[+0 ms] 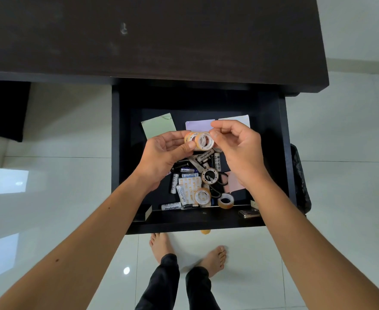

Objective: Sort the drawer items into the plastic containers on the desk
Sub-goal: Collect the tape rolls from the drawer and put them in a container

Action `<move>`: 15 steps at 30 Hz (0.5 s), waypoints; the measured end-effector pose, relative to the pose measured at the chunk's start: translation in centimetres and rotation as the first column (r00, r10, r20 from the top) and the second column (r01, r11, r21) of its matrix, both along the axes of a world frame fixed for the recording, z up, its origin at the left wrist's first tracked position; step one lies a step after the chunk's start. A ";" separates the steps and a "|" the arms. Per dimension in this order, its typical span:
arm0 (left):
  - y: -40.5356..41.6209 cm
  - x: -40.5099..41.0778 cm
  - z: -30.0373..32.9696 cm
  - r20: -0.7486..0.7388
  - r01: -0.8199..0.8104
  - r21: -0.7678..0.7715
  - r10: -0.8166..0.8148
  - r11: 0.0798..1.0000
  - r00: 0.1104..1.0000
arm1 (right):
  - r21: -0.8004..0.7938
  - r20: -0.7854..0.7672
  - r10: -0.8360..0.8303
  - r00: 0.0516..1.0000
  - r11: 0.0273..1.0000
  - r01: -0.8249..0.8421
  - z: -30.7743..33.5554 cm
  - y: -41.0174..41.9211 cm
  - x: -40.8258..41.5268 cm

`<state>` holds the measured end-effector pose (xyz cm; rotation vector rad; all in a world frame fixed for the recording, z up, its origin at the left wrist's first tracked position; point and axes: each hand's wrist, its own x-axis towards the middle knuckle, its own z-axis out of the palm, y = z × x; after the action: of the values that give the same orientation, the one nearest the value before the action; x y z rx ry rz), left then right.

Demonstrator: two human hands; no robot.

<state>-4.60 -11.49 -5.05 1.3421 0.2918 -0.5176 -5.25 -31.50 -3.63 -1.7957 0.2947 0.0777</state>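
Above the open black drawer (pixel 121 153) my left hand (pixel 166 153) pinches small rolls of clear tape (pixel 203 140), two or three side by side. My right hand (pixel 237 148) touches the rightmost roll with its fingertips curled; I cannot tell whether it grips it. Below the hands the drawer holds several white and dark batteries (pixel 174 183), more tape rolls (pixel 202 197) (pixel 226 200) (pixel 209 175), a patterned card (pixel 189 189) and sticky notes: green (pixel 158 125), purple (pixel 197 125), pink (pixel 236 182). No plastic containers are in view.
The dark desk top (pixel 161 36) fills the upper frame. A small metal object (pixel 249 213) lies on the drawer's front right edge. A black bin (pixel 300 180) stands right of the drawer. A tape roll (pixel 205 231) peeks from under the drawer front. My bare feet (pixel 161 245) stand on white tiles.
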 end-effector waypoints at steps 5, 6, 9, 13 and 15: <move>-0.1 -0.2 0.2 -0.006 -0.028 -0.020 0.028 0.999 1.000 | -0.036 0.033 -0.030 0.999 0.999 0.032 0.4 0.6 -0.1; -0.2 -0.2 0.3 -0.013 -0.027 -0.024 0.026 0.999 1.000 | -0.044 0.039 -0.037 0.999 0.998 0.039 0.5 0.7 -0.1; -0.5 -0.1 0.7 -0.007 -0.016 0.009 0.016 1.000 1.000 | -0.057 0.049 -0.025 0.998 0.998 0.028 0.6 0.7 0.1; -0.6 0.1 0.6 0.026 -0.025 0.064 0.023 0.998 0.999 | -0.048 0.052 0.001 0.999 0.999 0.002 0.5 0.9 0.1; -0.6 0.1 0.6 0.037 -0.028 0.070 0.026 0.997 0.999 | -0.032 0.046 0.003 0.999 0.999 -0.001 0.6 0.9 0.1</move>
<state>-4.52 -12.08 -4.46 1.4129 0.3001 -0.4632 -5.19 -30.63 -3.07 -1.8269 0.2625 0.0330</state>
